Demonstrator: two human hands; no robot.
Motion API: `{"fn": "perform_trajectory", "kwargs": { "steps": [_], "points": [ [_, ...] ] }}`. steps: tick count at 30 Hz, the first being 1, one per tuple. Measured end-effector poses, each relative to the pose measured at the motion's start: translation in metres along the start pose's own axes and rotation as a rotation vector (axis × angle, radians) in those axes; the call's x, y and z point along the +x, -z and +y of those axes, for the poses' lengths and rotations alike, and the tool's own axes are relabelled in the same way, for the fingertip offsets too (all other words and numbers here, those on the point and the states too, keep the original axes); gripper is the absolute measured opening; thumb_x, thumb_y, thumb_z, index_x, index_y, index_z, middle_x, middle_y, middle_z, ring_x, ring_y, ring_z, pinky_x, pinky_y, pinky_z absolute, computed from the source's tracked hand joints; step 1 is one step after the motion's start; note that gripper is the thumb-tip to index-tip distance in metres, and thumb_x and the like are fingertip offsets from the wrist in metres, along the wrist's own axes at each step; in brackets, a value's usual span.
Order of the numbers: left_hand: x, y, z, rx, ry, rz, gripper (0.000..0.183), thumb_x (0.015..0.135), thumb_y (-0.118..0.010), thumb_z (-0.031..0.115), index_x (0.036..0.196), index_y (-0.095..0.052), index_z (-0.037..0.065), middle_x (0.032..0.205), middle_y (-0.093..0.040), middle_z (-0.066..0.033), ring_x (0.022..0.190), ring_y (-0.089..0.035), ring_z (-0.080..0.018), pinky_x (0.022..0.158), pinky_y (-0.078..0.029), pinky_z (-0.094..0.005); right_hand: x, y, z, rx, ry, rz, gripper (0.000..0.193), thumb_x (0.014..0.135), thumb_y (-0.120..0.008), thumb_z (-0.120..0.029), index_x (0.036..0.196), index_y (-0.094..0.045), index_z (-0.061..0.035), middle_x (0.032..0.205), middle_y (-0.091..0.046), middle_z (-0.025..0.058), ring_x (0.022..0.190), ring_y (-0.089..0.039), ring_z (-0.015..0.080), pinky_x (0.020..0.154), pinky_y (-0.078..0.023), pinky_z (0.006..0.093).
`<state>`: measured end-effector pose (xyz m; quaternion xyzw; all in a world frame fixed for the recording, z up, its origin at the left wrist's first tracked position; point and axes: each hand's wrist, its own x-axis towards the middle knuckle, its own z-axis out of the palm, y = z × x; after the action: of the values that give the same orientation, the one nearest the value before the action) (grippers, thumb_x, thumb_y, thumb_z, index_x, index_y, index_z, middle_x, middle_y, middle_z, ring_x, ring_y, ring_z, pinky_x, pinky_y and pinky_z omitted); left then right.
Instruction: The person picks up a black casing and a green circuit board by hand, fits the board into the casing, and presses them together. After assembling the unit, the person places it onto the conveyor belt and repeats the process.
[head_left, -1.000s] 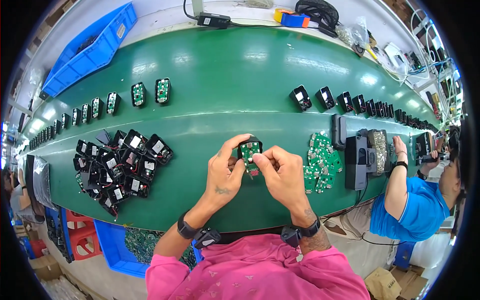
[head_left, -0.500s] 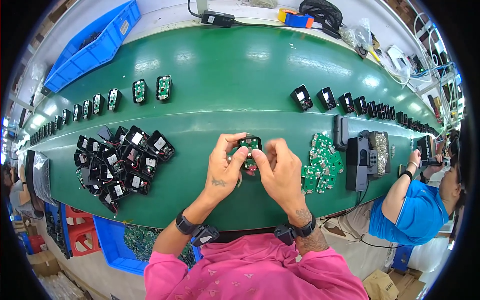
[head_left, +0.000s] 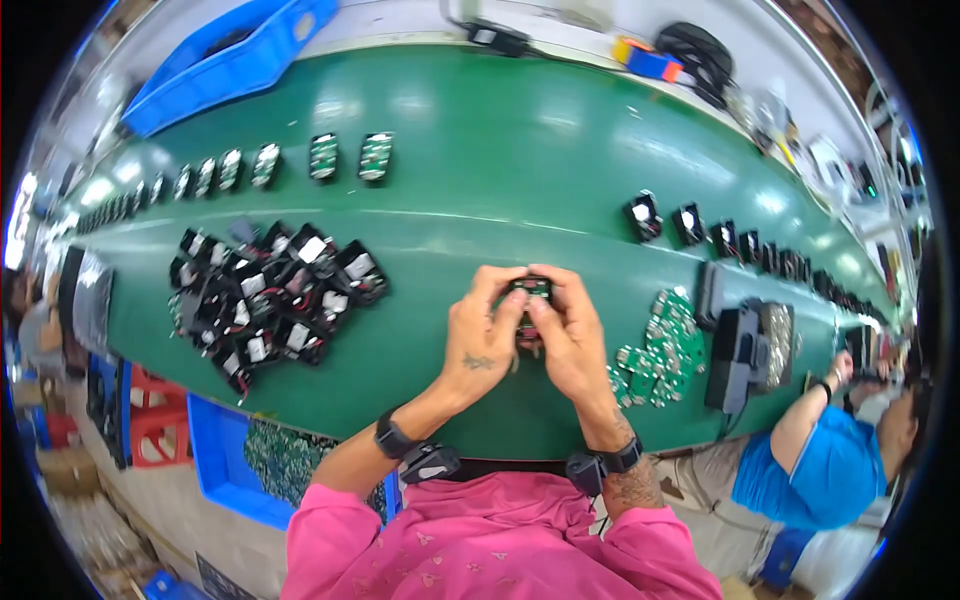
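Observation:
Between my two hands is a small black plastic housing with a green circuit board in it, held just above the green tabletop. My left hand grips its left side, the thumb resting on the board. From the right, my right hand grips the same housing, its thumb also pressing on the board. Fingers cover most of the board. To the left lies a pile of black housings with wires and white labels. Loose green circuit boards are heaped to the right of my right hand.
Housings with boards stand in a row at the far left; open black housings line the far right. A blue crate sits behind. Beside the boards stands a dark grey device. A co-worker in a blue shirt sits at right.
The view has shifted, so the table's contents appear displaced. My right fingers have closed around the housing's far side, where before they were lifted off it. Both thumbs stay on the board.

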<state>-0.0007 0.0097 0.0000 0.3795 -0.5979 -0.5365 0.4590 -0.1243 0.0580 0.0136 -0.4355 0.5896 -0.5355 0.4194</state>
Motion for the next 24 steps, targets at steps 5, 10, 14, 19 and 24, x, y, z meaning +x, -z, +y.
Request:
{"fn": "perform_trajectory", "kwargs": {
  "steps": [5, 10, 14, 19, 24],
  "points": [
    [0.007, 0.013, 0.005, -0.036, 0.019, 0.102, 0.022, 0.098, -0.057, 0.011, 0.118, -0.058, 0.001, 0.098, -0.071, -0.0167, 0.079, -0.07, -0.0191, 0.067, -0.055, -0.0316, 0.021, -0.018, -0.003, 0.063, 0.047, -0.04, 0.029, 0.098, -0.057, -0.009, 0.127, -0.057, -0.0075, 0.081, -0.052, -0.0009, 0.071, -0.053, 0.0052, 0.06, -0.047, 0.0221],
    [0.021, 0.029, 0.016, -0.271, 0.219, 0.351, 0.028, 0.103, -0.05, 0.021, 0.12, -0.056, -0.001, 0.089, -0.068, -0.0086, 0.055, -0.057, -0.0109, 0.05, -0.045, -0.0217, 0.079, -0.039, -0.027, -0.262, 0.061, -0.193, 0.03, 0.097, -0.058, -0.013, 0.126, -0.058, -0.0042, 0.081, -0.061, 0.0037, 0.067, -0.058, 0.0077, 0.055, -0.049, 0.0232],
    [0.022, 0.026, -0.026, 0.241, -0.058, 0.429, 0.023, 0.099, -0.053, 0.022, 0.106, -0.056, 0.0, 0.089, -0.067, -0.0178, 0.07, -0.067, -0.0306, 0.063, -0.051, -0.042, 0.172, -0.064, -0.007, -0.036, -0.062, -0.142, 0.032, 0.096, -0.059, -0.013, 0.126, -0.057, -0.0036, 0.082, -0.066, 0.0095, 0.067, -0.067, 0.0144, 0.05, -0.055, 0.0274],
    [0.02, 0.018, -0.013, 0.137, 0.021, 0.198, 0.02, 0.099, -0.049, 0.015, 0.089, -0.054, -0.001, 0.072, -0.061, -0.0246, 0.071, -0.061, -0.0453, 0.065, -0.048, -0.0492, 0.229, -0.08, 0.02, -0.711, 0.181, -0.075, 0.042, 0.093, -0.066, -0.023, 0.129, -0.054, -0.0039, 0.102, -0.067, 0.0208, 0.078, -0.07, 0.0292, 0.059, -0.057, 0.0372],
    [0.018, 0.02, -0.015, 0.121, 0.082, 0.174, 0.018, 0.097, -0.05, 0.013, 0.09, -0.057, -0.002, 0.075, -0.063, -0.0259, 0.074, -0.063, -0.0459, 0.065, -0.047, -0.0511, 0.161, -0.088, -0.057, -0.965, 0.541, -0.242, 0.069, 0.077, -0.079, -0.025, 0.137, -0.051, -0.0076, 0.127, -0.057, 0.0251, 0.11, -0.058, 0.0374, 0.092, -0.05, 0.0457]
  ]
}}
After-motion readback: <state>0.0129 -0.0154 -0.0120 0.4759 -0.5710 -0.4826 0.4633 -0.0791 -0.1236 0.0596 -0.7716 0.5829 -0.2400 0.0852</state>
